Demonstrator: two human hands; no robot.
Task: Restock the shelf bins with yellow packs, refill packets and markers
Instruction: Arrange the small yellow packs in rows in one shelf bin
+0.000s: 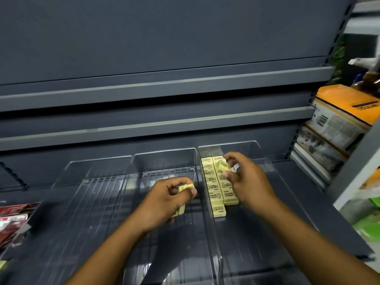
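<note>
Evidently light and stiff, 1 yellow pack [223,166] is pinched by right hand [244,177] fingers at 1 o'clock; more packs [183,199] are gripped by the left hand [166,199].

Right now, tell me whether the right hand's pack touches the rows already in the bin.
Cannot tell. In the head view the right hand pinches a yellow pack over the packed rows in the right clear bin; from above, no gap or contact shows.

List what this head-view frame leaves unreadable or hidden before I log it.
- Print on the yellow packs in the right clear bin: too small.
- How many packs the left hand holds: palm hides them.
- Rows behind the right hand and its pack: covered.
- Red packets: cut off by left edge.
</note>
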